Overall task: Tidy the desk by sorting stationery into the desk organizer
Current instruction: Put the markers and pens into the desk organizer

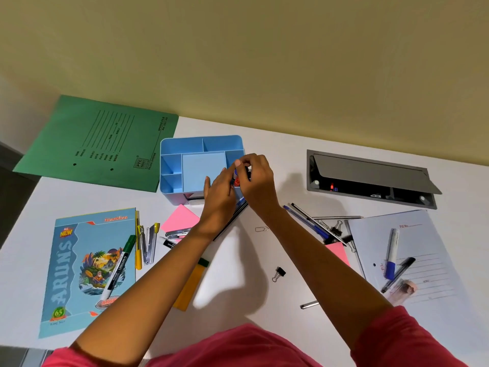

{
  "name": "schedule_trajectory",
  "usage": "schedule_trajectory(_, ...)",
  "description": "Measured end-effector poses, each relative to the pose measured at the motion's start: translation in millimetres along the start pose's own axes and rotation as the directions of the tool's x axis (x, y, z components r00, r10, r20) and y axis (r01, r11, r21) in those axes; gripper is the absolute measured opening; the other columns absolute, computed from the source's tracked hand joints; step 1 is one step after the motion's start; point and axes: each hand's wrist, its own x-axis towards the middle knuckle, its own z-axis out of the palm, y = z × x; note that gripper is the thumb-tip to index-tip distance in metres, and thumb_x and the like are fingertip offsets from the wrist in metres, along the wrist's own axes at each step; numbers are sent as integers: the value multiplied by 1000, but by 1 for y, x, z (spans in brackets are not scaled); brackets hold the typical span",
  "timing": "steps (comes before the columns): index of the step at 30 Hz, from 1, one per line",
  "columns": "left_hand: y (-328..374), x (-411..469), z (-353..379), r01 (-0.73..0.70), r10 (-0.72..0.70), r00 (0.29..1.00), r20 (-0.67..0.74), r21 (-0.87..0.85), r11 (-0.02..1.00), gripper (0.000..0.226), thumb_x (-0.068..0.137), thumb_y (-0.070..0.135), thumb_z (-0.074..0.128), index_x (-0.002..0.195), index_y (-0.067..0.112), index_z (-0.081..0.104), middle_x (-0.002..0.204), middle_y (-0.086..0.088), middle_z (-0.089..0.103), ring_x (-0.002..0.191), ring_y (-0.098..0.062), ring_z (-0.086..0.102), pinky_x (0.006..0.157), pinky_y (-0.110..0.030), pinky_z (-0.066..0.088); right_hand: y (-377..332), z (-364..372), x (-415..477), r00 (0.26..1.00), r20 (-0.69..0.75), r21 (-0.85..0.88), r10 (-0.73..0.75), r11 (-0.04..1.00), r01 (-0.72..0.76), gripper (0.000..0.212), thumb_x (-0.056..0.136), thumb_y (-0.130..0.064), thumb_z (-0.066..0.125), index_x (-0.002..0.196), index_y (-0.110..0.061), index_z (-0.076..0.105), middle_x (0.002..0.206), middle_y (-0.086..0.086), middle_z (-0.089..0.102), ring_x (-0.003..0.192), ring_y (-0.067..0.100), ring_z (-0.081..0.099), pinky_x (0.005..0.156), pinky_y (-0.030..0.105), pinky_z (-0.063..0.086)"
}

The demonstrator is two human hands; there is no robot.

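both hands at the organizer's right side

my right hand (pixel 258 181) is curled round a small bunch of markers (pixel 236 179), red and blue caps showing, right at the right-hand compartment of the blue desk organizer (pixel 185 144). my left hand (pixel 219 192) reaches in beside it, fingers laid against the same bunch; i cannot tell whether they grip or only touch. the organizer sits at the back of the white desk (pixel 238 260), just beside a green file folder (pixel 100 144). to my left a green marker (pixel 119 268) lies on a blue notebook (pixel 79 260), with a yellow pen (pixel 138 247) beside it. near my right arm lie a paper clip (pixel 261 229), a black binder clip (pixel 279 273) and some blue pens (pixel 307 221).
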Motion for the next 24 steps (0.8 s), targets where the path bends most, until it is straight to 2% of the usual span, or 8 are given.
schedule_trajectory(3, -5, 1, 0, -1, 1, 1000, 1, 42, 999, 48, 98, 4, 27, 142, 23, 38, 140, -4, 51, 138, -21, 35, 118, -46, -6, 0, 3, -2, 997, 49, -18, 62, 998, -61, 27, 93, -29, 44, 106, -12, 60, 105, 7, 56, 96, 21, 54, 85, 34, 47)
schedule_trajectory(7, -7, 0, 0, -28, 27, 999, 19, 76, 997, 51, 97, 1, 31, 144, 20, 35, 142, -5, 48, 139, -23, 33, 117, -46, -6, 6, -4, -9, 997, 5, -7, 73, 997, -73, 24, 95, -28, 44, 107, -12, 58, 106, 7, 56, 96, 20, 54, 85, 34, 47)
schedule_trajectory(12, -8, -4, -4, -32, 30, 999, 29, 84, 996, 52, 96, 4, 38, 145, 18, 31, 146, -6, 44, 140, -22, 33, 117, -42, -5, 15, -33, -36, 986, -166, -26, 34, 999, -39, 38, 95, -33, 37, 108, -6, 59, 102, 7, 60, 86, 14, 57, 77, 16, 43)
schedule_trajectory(14, -8, -5, -5, -24, 23, 999, 24, 76, 997, 54, 94, 1, 39, 146, 16, 30, 145, -8, 45, 138, -25, 35, 120, -43, -2, 29, -50, -56, 976, -213, -25, 46, 998, -52, 28, 96, -28, 41, 106, -8, 58, 99, 3, 59, 83, 14, 56, 72, 14, 42)
schedule_trajectory(18, -4, -15, -4, -42, 43, 999, -2, 84, 996, 57, 92, -4, 40, 146, 13, 28, 138, -17, 49, 125, -33, 42, 113, -56, 20, 68, -89, -98, 929, -324, -76, 178, 974, -213, 11, 93, -7, 54, 101, -8, 60, 93, 4, 60, 78, 15, 56, 67, 5, 40)
schedule_trajectory(20, -5, -20, -2, -64, 65, 998, -9, 86, 994, 57, 91, -4, 41, 145, 12, 29, 127, -24, 55, 114, -37, 50, 115, -55, 18, 89, -110, -118, 892, -384, -134, 240, 941, -311, 13, 90, -1, 56, 101, -6, 61, 93, 8, 61, 80, 16, 57, 67, 6, 40)
schedule_trajectory(22, -6, -22, 0, -67, 68, 998, -5, 84, 994, 57, 91, -5, 40, 144, 11, 29, 115, -29, 59, 102, -37, 55, 117, -53, 14, 112, -131, -134, 842, -464, -218, 274, 886, -409, 17, 86, 5, 58, 101, -3, 60, 94, 12, 61, 85, 23, 58, 72, 12, 40)
schedule_trajectory(24, -5, -24, 2, -69, 69, 998, -1, 77, 995, 58, 90, -5, 40, 145, 10, 30, 109, -29, 60, 89, -31, 55, 111, -59, 23, 132, -149, -145, 761, -529, -224, 375, 803, -552, 25, 84, 7, 58, 109, 1, 58, 104, 19, 58, 96, 32, 56, 79, 29, 45)
